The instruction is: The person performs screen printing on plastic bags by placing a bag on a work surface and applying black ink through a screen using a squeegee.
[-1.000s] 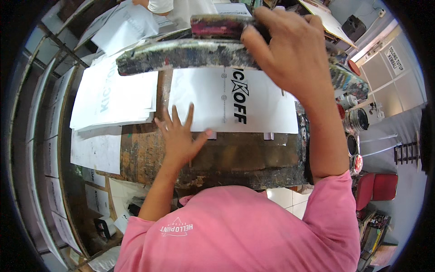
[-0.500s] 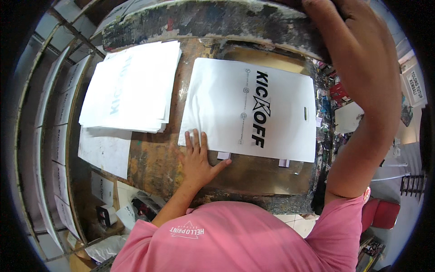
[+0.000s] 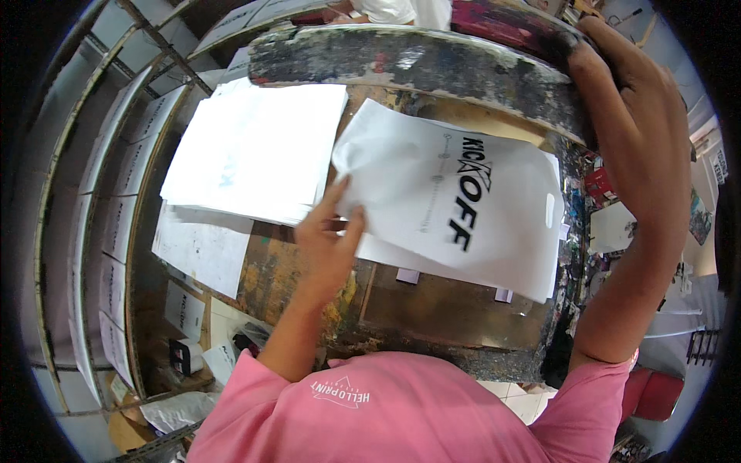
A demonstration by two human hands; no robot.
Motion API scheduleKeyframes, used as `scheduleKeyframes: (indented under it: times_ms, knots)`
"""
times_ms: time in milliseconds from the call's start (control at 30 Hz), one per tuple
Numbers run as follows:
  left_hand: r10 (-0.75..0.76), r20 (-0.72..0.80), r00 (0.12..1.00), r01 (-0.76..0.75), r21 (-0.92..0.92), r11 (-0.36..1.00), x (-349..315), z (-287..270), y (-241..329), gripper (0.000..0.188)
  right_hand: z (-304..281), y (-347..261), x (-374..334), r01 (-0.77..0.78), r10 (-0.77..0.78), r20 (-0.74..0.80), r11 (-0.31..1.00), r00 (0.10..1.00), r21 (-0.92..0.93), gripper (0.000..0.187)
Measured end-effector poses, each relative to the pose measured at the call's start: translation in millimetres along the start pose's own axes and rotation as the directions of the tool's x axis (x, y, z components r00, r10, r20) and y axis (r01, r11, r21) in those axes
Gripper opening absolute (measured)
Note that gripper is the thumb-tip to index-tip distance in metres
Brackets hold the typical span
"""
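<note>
Head view, seen from beside the worktable (image 3: 297, 262): the left hand (image 3: 326, 245) pinches the lifted left edge of a printed white bag (image 3: 409, 174), thumb and forefinger slightly parted, another white sheet (image 3: 386, 255) showing underneath. The right hand (image 3: 637, 116) is closed at the right end of a raised, paint-crusted frame (image 3: 332, 65), fingertips partly hidden; a white stack (image 3: 255, 147) lies just left of the bag.
</note>
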State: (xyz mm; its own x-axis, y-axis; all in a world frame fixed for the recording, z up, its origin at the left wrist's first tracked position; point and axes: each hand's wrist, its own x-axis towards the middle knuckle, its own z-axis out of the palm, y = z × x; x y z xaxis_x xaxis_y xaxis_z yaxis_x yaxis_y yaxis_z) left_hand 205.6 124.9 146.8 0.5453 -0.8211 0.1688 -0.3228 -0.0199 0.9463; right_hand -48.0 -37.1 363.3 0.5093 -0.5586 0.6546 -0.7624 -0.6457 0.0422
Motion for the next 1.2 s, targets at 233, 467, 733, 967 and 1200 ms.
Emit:
scheduleKeyframes:
  times_ms: [233, 467, 733, 967, 1200]
  knots:
    - [-0.002, -0.105, 0.994, 0.009, 0.074, 0.997, 75.0, -142.0, -28.9, 0.061, -8.3, 8.2, -3.1, -0.015, 0.014, -0.015, 0.997, 1.0, -0.07, 0.051]
    - [-0.092, -0.102, 0.991, 0.122, 0.352, 0.928, 195.2, -281.3, -118.7, 0.068, -12.1, -32.5, -7.7, -0.111, 0.115, 0.044, 0.99, 0.992, -0.092, 0.045]
    - [0.057, 0.232, 0.971, -0.142, 0.368, 0.919, 140.6, -119.6, -10.1, 0.067, -4.6, -25.0, -27.7, -0.094, 0.082, -0.145, 0.992, 0.986, -0.084, 0.052]
    - [-0.106, 0.56, 0.822, 0.564, -0.826, 0.01, -92.8, -45.2, 43.3, 0.114, 18.6, -78.5, -151.5, -0.005, -0.052, 0.358, 0.988, 0.932, 0.157, 0.055]
    - [-0.557, 0.596, 0.578, 0.792, -0.574, 0.208, -119.7, -21.0, -73.8, 0.12, 86.6, -96.1, -272.9, -0.299, 0.024, 0.633, 0.894, 0.774, 0.332, 0.04]
